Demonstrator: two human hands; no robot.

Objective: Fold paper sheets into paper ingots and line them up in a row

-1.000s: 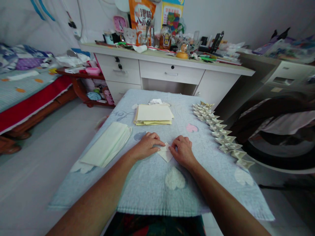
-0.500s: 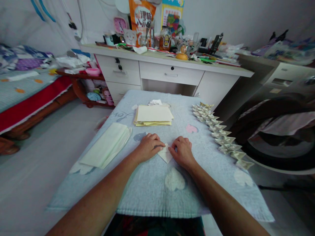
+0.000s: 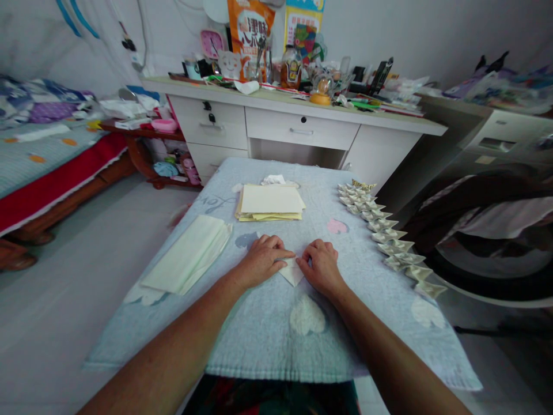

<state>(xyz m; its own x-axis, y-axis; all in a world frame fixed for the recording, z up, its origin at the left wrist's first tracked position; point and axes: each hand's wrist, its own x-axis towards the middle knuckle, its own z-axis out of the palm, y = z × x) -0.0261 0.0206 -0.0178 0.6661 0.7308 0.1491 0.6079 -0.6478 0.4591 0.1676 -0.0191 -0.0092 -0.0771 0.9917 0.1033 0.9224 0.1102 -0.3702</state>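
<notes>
A small folded piece of cream paper [image 3: 292, 273] lies on the cloth-covered table [image 3: 268, 340], one pointed corner toward me. My left hand [image 3: 266, 260] is closed at its left and upper edge, with the index finger stretched across the top. On the right side my right hand [image 3: 319, 264] has its fingers curled onto the paper's edge. Both hands partly hide the paper. Beyond them sits a stack of cream and yellow paper sheets [image 3: 272, 200]. More pale paper sheets [image 3: 186, 253] lie at a slant on the left.
A row of folded paper boats [image 3: 391, 236] runs down the table's right side. Behind stands a white desk [image 3: 302, 128] crowded with jars and packets. A washing machine [image 3: 492, 138] is at the right, a bed [image 3: 64, 167] at the left.
My left index finger has slid right along the paper's top edge, toward my right hand. My right hand has barely moved.
</notes>
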